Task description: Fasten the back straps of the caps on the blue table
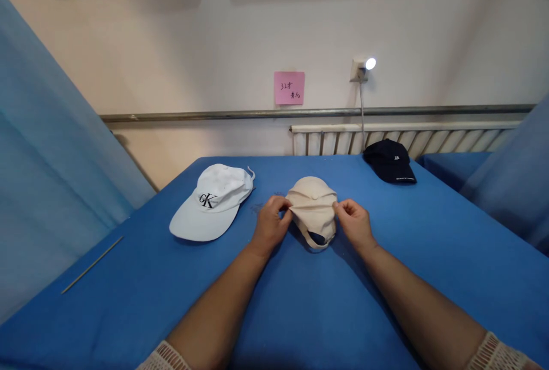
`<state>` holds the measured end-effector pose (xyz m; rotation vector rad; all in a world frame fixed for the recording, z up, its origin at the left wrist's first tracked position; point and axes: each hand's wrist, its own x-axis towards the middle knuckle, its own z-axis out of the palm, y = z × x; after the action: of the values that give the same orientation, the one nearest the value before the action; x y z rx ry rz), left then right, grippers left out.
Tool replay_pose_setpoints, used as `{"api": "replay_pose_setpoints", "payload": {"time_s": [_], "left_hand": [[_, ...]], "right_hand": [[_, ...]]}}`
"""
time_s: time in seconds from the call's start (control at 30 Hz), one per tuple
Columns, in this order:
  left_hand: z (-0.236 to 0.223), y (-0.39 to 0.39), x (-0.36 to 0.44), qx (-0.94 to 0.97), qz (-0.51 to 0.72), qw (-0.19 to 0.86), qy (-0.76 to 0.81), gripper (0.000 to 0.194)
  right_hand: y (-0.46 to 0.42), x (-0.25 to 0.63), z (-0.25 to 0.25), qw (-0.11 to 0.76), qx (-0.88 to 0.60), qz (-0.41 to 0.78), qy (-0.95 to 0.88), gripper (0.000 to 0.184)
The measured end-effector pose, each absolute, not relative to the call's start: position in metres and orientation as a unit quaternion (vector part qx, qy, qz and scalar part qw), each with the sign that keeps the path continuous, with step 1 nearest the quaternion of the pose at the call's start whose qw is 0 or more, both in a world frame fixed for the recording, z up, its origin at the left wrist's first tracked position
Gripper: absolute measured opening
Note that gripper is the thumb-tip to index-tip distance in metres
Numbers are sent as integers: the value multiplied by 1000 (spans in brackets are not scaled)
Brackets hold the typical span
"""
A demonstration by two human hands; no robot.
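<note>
A beige baseball cap (315, 213) lies at the middle of the blue table, its back strap and opening toward me. Its crown is creased across the top, and its brim is hidden behind the crown. My left hand (273, 220) pinches the cap's left side between thumb and fingers. On the opposite side, my right hand (354, 222) grips the fabric the same way. A white baseball cap (218, 198) with black "CK" lettering rests to the left, apart from my left hand. Farther back on the right sits a dark navy cap (388, 159) with small white marks.
The blue-covered table (274, 313) spreads under the caps. A thin stick (92, 265) lies along its left side. Blue curtains (55, 147) hang at both sides. Behind stand a radiator (334, 142), a pipe (231, 115), a pink note (289, 88) and a lit plug (364, 68).
</note>
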<state>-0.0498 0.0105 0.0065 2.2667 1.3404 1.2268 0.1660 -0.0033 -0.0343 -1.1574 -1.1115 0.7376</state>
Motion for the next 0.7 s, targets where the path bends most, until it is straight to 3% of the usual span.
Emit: {"api": "replay_pose_setpoints", "payload": {"time_s": [0.47,0.7], "left_hand": [[-10,23,-49,594,459,314,581,23],[-10,18,-43,441,521,577,448,33]], "right_hand": [[-3,164,-36,614,-479,363,-512,38],[-3,163,-36,624,-474,413,-463,39]]}}
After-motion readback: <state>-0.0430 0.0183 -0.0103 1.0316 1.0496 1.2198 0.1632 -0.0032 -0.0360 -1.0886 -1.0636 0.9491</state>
